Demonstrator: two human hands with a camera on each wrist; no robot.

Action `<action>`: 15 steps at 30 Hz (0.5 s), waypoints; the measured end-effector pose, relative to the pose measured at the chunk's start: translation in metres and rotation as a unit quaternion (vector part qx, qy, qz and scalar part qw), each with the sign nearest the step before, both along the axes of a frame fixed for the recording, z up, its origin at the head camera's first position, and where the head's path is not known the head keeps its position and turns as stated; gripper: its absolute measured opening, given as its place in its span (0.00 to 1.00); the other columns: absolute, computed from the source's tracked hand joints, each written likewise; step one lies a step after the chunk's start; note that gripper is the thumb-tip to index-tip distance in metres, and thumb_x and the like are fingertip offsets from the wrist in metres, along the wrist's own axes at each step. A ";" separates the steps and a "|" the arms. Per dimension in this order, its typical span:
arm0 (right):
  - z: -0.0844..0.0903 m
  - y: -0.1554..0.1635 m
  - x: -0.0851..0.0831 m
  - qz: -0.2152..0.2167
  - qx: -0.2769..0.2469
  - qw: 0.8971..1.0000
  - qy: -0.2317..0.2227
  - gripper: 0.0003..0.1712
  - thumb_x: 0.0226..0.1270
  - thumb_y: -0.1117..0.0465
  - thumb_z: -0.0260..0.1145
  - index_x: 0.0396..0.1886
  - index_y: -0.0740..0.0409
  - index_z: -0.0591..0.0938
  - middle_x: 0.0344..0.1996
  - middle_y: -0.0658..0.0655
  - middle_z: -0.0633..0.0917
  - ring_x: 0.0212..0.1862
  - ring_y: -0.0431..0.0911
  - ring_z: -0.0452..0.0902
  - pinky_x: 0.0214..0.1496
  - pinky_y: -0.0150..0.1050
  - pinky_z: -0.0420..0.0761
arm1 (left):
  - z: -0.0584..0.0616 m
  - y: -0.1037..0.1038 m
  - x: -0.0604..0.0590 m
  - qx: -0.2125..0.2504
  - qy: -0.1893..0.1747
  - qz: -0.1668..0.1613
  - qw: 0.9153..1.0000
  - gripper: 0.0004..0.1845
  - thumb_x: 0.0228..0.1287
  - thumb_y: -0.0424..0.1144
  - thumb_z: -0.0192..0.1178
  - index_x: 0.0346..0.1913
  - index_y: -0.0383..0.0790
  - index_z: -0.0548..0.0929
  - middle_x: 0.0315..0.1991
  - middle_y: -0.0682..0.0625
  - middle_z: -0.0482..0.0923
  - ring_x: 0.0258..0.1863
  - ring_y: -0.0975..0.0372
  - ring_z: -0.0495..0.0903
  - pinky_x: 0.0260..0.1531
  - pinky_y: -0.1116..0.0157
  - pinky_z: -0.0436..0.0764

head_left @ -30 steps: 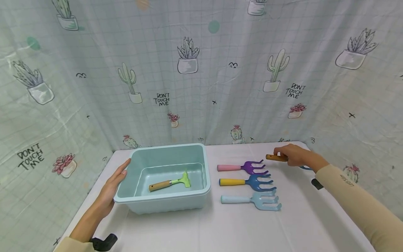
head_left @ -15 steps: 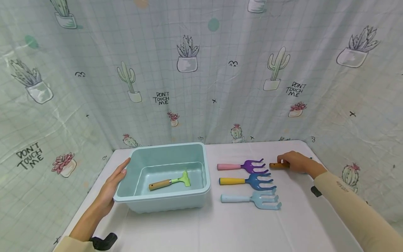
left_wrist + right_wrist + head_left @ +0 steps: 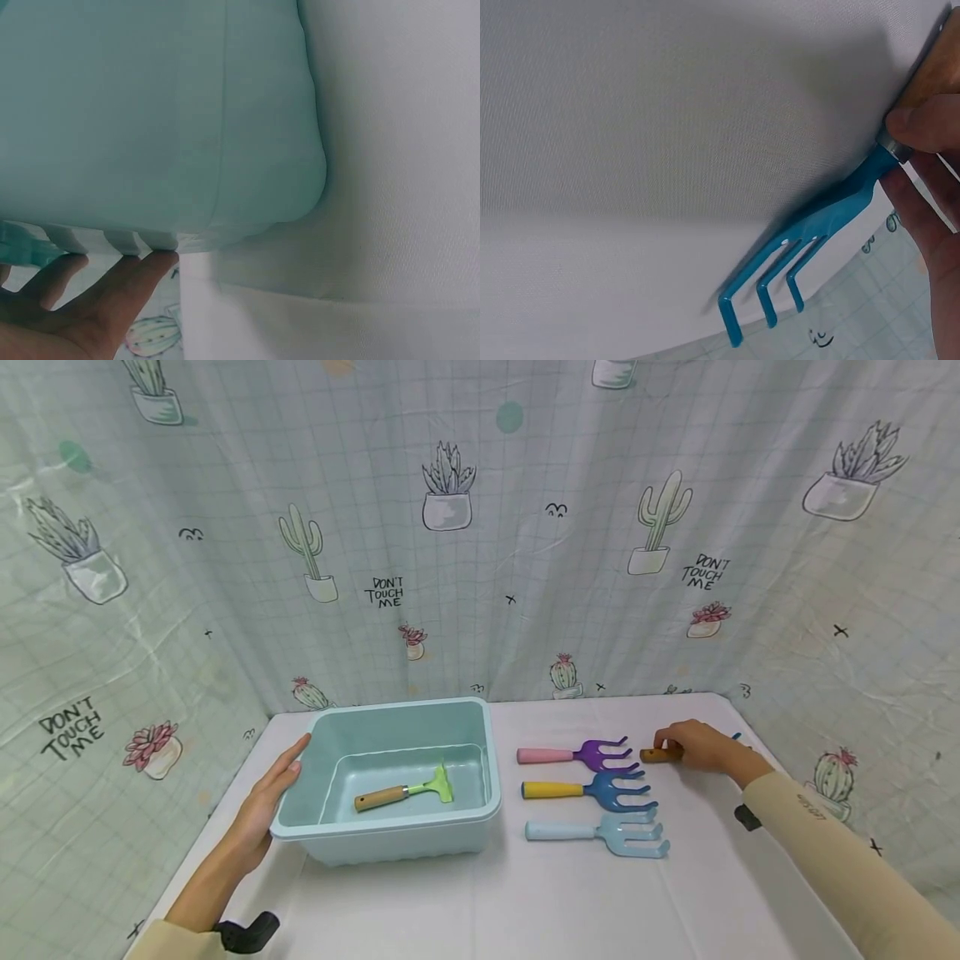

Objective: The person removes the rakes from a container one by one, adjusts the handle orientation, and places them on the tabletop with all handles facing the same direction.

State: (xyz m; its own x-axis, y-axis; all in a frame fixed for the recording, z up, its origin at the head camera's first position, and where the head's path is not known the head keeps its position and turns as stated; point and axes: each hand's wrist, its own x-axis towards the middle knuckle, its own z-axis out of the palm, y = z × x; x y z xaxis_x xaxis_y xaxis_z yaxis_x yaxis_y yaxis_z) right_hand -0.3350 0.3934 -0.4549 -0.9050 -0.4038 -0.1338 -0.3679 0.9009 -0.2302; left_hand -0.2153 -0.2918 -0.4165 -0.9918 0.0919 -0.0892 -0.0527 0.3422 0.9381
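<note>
Fingers of my right hand clamp the wooden-handled teal rake, mostly hidden; left hand lies flat against one pale-blue plastic tub; three plastic forks.

The curtain behind the desk bears "DON'T TOUCH ME" in black capitals three times: at 9 o'clock, near the centre, and at 2 o'clock. Print on the right sleeve is too small to read.
</note>
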 end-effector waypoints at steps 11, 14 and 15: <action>0.008 -0.002 0.004 -0.007 0.001 1.000 -0.004 0.27 0.56 0.79 0.67 0.52 0.51 0.85 0.45 0.58 0.87 0.46 0.52 0.81 0.58 0.59 0.84 | -0.002 -0.001 0.000 0.001 -0.002 0.003 1.000 0.34 0.82 0.64 0.35 0.84 0.66 0.42 0.86 0.47 0.31 0.83 0.35 0.41 0.66 0.49 0.72; 0.016 -0.004 0.004 0.000 -0.001 1.000 0.004 0.26 0.57 0.76 0.68 0.54 0.53 0.85 0.47 0.61 0.87 0.49 0.56 0.82 0.57 0.60 0.84 | -0.001 0.000 0.000 0.009 0.000 0.003 1.000 0.34 0.82 0.64 0.35 0.84 0.66 0.42 0.86 0.47 0.31 0.83 0.36 0.40 0.71 0.38 0.64; 0.019 -0.005 0.004 0.005 -0.002 1.000 0.009 0.24 0.58 0.74 0.69 0.55 0.54 0.84 0.48 0.62 0.87 0.50 0.58 0.83 0.56 0.60 0.84 | -0.001 0.000 0.000 0.012 0.001 0.002 1.000 0.34 0.82 0.64 0.35 0.84 0.66 0.42 0.86 0.48 0.31 0.83 0.36 0.39 0.73 0.36 0.61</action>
State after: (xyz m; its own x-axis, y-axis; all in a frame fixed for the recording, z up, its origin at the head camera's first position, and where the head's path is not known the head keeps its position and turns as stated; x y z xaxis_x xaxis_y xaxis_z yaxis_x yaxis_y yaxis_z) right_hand -0.3314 0.3885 -0.4358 -0.9029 -0.4140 -0.1161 -0.3815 0.8959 -0.2279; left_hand -0.2157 -0.2919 -0.4176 -0.9923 0.0892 -0.0859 -0.0531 0.3197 0.9460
